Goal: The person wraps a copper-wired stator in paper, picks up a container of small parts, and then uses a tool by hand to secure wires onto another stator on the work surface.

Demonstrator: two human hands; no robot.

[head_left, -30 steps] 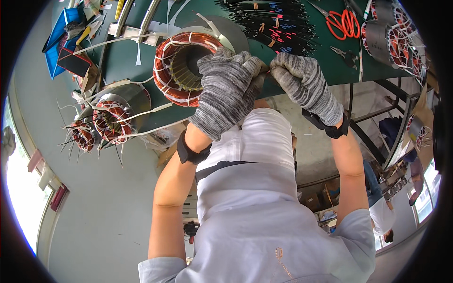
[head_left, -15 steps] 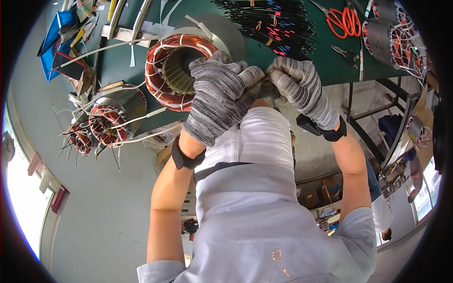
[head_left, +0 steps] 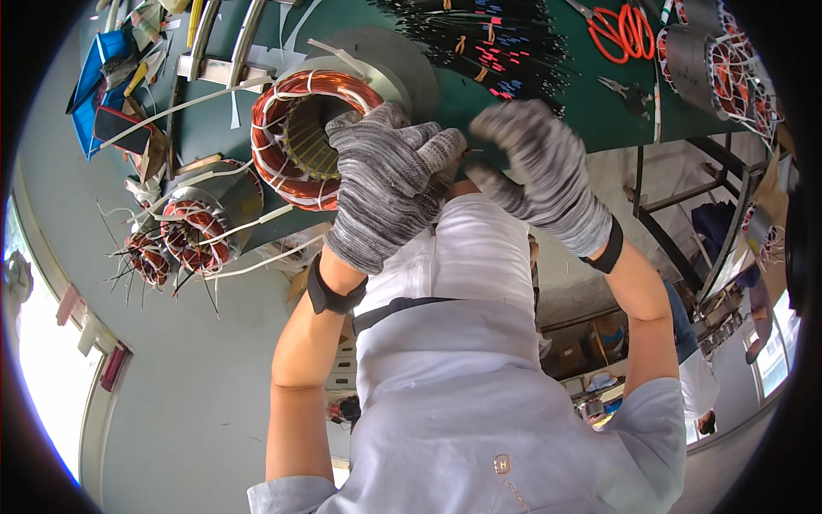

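Both my hands wear grey striped knit gloves. My left hand [head_left: 384, 193] is closed, its thumb and fingers pressed together; whatever they pinch is hidden or too small to name. It overlaps the right side of a motor stator [head_left: 272, 154] with copper windings and white lacing, which lies on its side at the table's near edge. To the right, my right hand [head_left: 544, 167] has its thumb and fingers apart, slightly blurred, with nothing visible in it. It hovers just off the left fingertips, below a bundle of black wires [head_left: 539, 51] with red and blue ends.
Orange-handled scissors [head_left: 629, 34] and small pliers [head_left: 629, 96] lie at the right of the green table [head_left: 462, 90]. Another stator [head_left: 689, 64] stands at the far right. More wound stators [head_left: 197, 231] with loose leads and a blue bin [head_left: 90, 128] sit at the left.
My right hand has come away from the left fingertips and opened, its thumb spreading from the fingers. My left hand stays pinched, shifted slightly left and down in the picture.
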